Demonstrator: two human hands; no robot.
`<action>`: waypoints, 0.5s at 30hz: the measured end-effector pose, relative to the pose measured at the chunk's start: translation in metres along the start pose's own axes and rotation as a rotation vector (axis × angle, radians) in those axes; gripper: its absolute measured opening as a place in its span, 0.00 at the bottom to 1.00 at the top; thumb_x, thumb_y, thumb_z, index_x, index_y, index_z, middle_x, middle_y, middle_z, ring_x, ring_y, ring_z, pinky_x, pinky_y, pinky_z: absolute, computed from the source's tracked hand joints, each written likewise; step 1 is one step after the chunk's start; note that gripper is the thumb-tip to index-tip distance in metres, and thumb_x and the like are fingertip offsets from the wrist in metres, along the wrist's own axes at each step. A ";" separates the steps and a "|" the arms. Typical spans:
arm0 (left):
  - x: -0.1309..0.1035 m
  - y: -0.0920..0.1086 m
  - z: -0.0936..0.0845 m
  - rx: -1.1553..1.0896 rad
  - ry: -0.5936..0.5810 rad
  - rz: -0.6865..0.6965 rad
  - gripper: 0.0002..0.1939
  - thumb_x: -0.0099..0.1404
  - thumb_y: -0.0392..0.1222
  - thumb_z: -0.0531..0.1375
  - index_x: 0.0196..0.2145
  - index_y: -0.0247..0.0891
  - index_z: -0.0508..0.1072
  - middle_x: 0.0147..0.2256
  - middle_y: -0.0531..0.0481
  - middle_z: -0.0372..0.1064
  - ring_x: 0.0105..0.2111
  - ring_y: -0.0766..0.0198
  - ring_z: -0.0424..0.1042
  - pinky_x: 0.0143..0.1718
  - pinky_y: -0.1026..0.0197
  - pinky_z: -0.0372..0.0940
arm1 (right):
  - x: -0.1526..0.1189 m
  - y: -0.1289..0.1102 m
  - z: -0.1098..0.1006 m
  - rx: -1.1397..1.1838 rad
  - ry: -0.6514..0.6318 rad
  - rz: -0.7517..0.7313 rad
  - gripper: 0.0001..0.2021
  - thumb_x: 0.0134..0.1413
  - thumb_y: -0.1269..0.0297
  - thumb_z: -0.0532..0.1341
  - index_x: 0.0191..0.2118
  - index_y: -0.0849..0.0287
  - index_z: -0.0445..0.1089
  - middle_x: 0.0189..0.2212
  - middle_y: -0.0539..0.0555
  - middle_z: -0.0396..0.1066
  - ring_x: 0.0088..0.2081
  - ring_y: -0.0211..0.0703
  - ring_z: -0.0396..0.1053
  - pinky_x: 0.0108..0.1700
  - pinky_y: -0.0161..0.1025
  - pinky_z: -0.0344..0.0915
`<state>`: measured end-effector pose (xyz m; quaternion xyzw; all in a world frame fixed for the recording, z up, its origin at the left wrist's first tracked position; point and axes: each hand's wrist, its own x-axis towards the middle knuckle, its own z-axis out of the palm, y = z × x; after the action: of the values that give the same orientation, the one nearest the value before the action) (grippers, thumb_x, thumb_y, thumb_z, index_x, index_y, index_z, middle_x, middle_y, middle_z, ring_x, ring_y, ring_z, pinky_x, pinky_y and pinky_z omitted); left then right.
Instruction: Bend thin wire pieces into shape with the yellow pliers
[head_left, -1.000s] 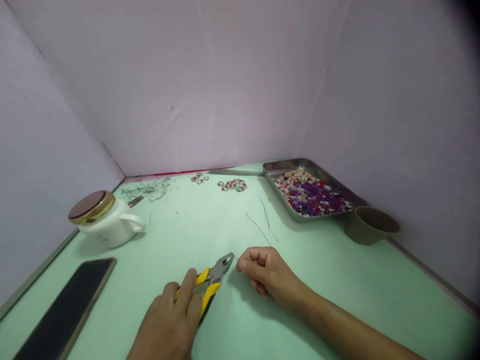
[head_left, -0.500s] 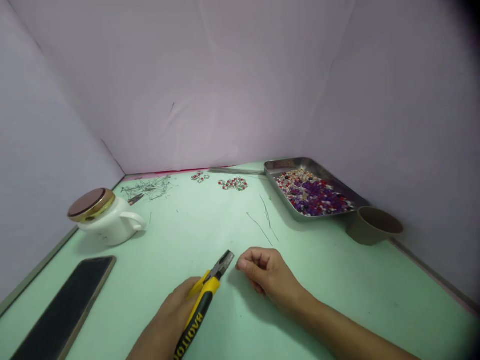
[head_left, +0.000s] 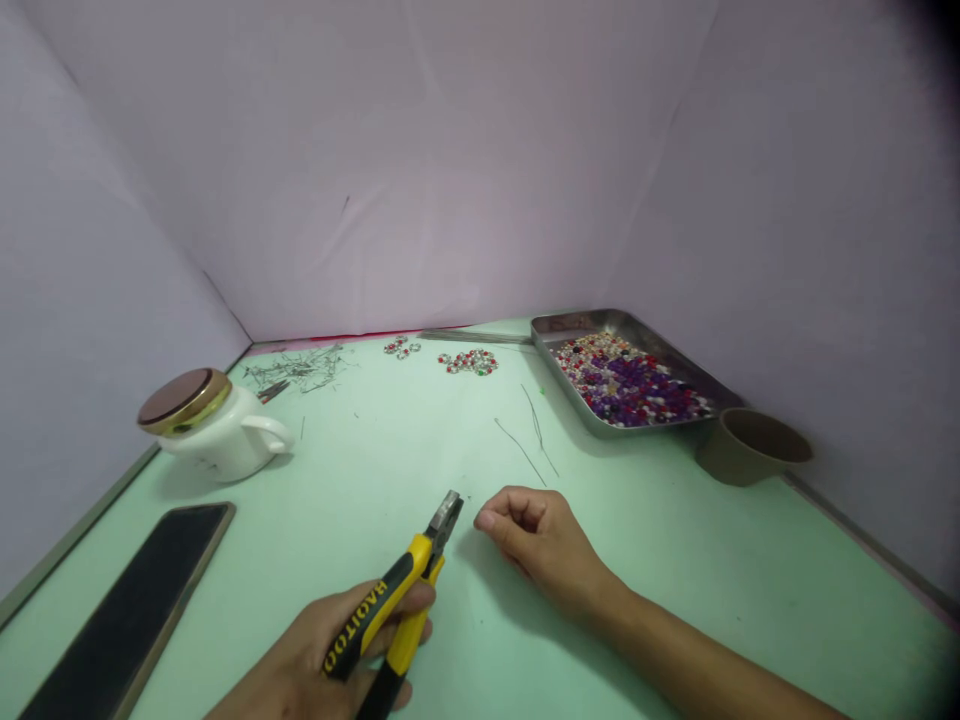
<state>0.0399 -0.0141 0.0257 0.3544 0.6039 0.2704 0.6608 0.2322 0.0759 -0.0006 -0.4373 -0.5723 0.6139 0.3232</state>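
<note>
My left hand (head_left: 330, 640) is wrapped round the yellow and black handles of a pair of pliers (head_left: 416, 560). Their metal jaws point up and away, close to the fingertips of my right hand (head_left: 532, 530) but apart from them. My right hand is closed in a pinch with its side near the tabletop. Whatever sits between its thumb and forefinger, if anything, is too small to make out. Beyond the right hand, a few thin pieces of wire (head_left: 520, 450) lie on the pale green table (head_left: 360, 460).
A steel tray (head_left: 577, 405) of mixed beads stands at the right, beside a brown cup (head_left: 739, 455). Small beaded rings (head_left: 469, 362), long wires (head_left: 476, 338) and wire scraps (head_left: 300, 370) lie at the back. On the left are a lidded white mug (head_left: 225, 435) and a phone (head_left: 135, 610).
My left hand has rolled over, turning the pliers so that both handles show, and their jaws have shifted slightly left and up. My right hand keeps its pinch in nearly the same place.
</note>
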 end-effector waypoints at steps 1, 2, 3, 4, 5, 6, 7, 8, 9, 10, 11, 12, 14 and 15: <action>0.001 -0.002 0.000 -0.039 0.000 0.001 0.19 0.50 0.45 0.63 0.40 0.38 0.72 0.38 0.45 0.70 0.44 0.50 0.67 0.40 0.54 0.65 | 0.000 0.000 0.000 -0.003 -0.011 0.001 0.09 0.45 0.62 0.58 0.22 0.62 0.65 0.11 0.43 0.53 0.15 0.28 0.49 0.17 0.29 0.46; 0.002 -0.004 0.000 -0.085 -0.009 0.001 0.20 0.47 0.43 0.64 0.40 0.39 0.72 0.40 0.45 0.69 0.46 0.49 0.65 0.40 0.55 0.65 | 0.000 -0.001 0.001 -0.003 -0.020 0.005 0.09 0.46 0.63 0.58 0.22 0.62 0.65 0.12 0.43 0.54 0.15 0.28 0.49 0.17 0.29 0.47; 0.004 -0.005 0.000 -0.128 -0.017 -0.017 0.21 0.45 0.42 0.65 0.40 0.40 0.72 0.42 0.46 0.68 0.48 0.49 0.63 0.40 0.55 0.65 | 0.000 -0.001 0.001 -0.003 -0.026 0.008 0.08 0.46 0.63 0.58 0.22 0.62 0.65 0.12 0.43 0.54 0.15 0.28 0.50 0.17 0.29 0.47; 0.005 -0.005 0.001 -0.160 -0.015 -0.052 0.20 0.45 0.42 0.65 0.39 0.39 0.72 0.41 0.45 0.69 0.49 0.48 0.62 0.40 0.54 0.65 | 0.000 -0.001 0.001 -0.003 -0.030 0.009 0.08 0.46 0.64 0.58 0.22 0.62 0.65 0.12 0.43 0.54 0.15 0.29 0.50 0.18 0.29 0.48; 0.006 -0.004 0.002 -0.182 0.000 -0.100 0.18 0.45 0.43 0.64 0.36 0.39 0.73 0.40 0.45 0.69 0.49 0.47 0.63 0.39 0.54 0.66 | 0.000 -0.002 0.001 -0.005 -0.033 0.009 0.08 0.45 0.64 0.58 0.22 0.62 0.65 0.13 0.43 0.55 0.16 0.29 0.51 0.18 0.29 0.49; 0.007 -0.003 0.004 -0.198 0.021 -0.145 0.16 0.46 0.43 0.63 0.35 0.38 0.74 0.38 0.45 0.70 0.48 0.47 0.64 0.38 0.54 0.66 | -0.001 -0.002 0.001 -0.008 -0.036 0.008 0.08 0.45 0.64 0.58 0.22 0.62 0.65 0.13 0.44 0.56 0.16 0.29 0.52 0.19 0.29 0.49; 0.008 -0.001 0.006 -0.218 0.041 -0.177 0.14 0.47 0.44 0.62 0.33 0.38 0.74 0.36 0.44 0.71 0.47 0.47 0.65 0.37 0.54 0.66 | -0.001 -0.002 0.002 -0.014 -0.038 0.006 0.08 0.45 0.65 0.58 0.21 0.62 0.65 0.13 0.44 0.57 0.16 0.29 0.53 0.19 0.29 0.50; 0.007 0.001 0.007 -0.245 0.047 -0.202 0.13 0.47 0.44 0.61 0.33 0.38 0.74 0.35 0.44 0.71 0.46 0.47 0.65 0.36 0.54 0.66 | -0.001 -0.002 0.002 -0.021 -0.040 0.003 0.08 0.45 0.65 0.58 0.21 0.62 0.65 0.14 0.44 0.57 0.17 0.29 0.53 0.19 0.29 0.51; 0.007 0.002 0.009 -0.271 0.046 -0.212 0.13 0.48 0.43 0.61 0.32 0.37 0.74 0.35 0.43 0.71 0.46 0.47 0.65 0.35 0.54 0.66 | -0.001 -0.002 0.002 -0.026 -0.041 -0.001 0.08 0.45 0.65 0.58 0.21 0.62 0.66 0.14 0.45 0.58 0.17 0.29 0.53 0.20 0.29 0.51; 0.006 0.004 0.010 -0.293 0.039 -0.207 0.12 0.47 0.42 0.61 0.33 0.37 0.74 0.36 0.44 0.71 0.47 0.47 0.65 0.34 0.55 0.66 | -0.001 -0.002 0.002 -0.029 -0.042 -0.002 0.08 0.45 0.65 0.58 0.21 0.62 0.66 0.14 0.45 0.58 0.17 0.30 0.54 0.20 0.29 0.51; 0.004 0.004 0.010 -0.304 0.034 -0.185 0.12 0.47 0.40 0.62 0.33 0.38 0.73 0.37 0.44 0.71 0.48 0.47 0.64 0.34 0.56 0.66 | -0.002 -0.002 0.002 -0.031 -0.045 -0.002 0.08 0.45 0.65 0.58 0.21 0.62 0.66 0.14 0.45 0.58 0.17 0.30 0.54 0.20 0.29 0.51; 0.003 0.004 0.010 -0.304 0.014 -0.159 0.14 0.46 0.37 0.62 0.34 0.38 0.73 0.38 0.44 0.70 0.48 0.48 0.63 0.34 0.57 0.66 | -0.002 -0.002 0.001 -0.034 -0.048 -0.003 0.08 0.45 0.65 0.58 0.21 0.63 0.66 0.14 0.45 0.59 0.17 0.30 0.54 0.20 0.29 0.51; 0.001 0.003 0.008 -0.301 -0.029 -0.116 0.17 0.44 0.32 0.62 0.36 0.38 0.72 0.39 0.46 0.70 0.49 0.49 0.63 0.35 0.58 0.65 | -0.001 -0.002 0.001 -0.037 -0.060 0.003 0.08 0.45 0.64 0.58 0.21 0.63 0.66 0.14 0.45 0.58 0.17 0.29 0.53 0.20 0.29 0.51; 0.001 0.002 0.007 -0.298 -0.062 -0.114 0.18 0.44 0.31 0.63 0.36 0.38 0.71 0.39 0.45 0.69 0.49 0.49 0.63 0.36 0.57 0.65 | -0.001 -0.003 0.000 -0.036 -0.066 0.009 0.08 0.45 0.64 0.58 0.21 0.63 0.66 0.14 0.45 0.58 0.17 0.29 0.53 0.20 0.29 0.51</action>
<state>0.0471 -0.0129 0.0263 0.2259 0.5554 0.3080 0.7387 0.2320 0.0752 0.0020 -0.4249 -0.5919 0.6190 0.2933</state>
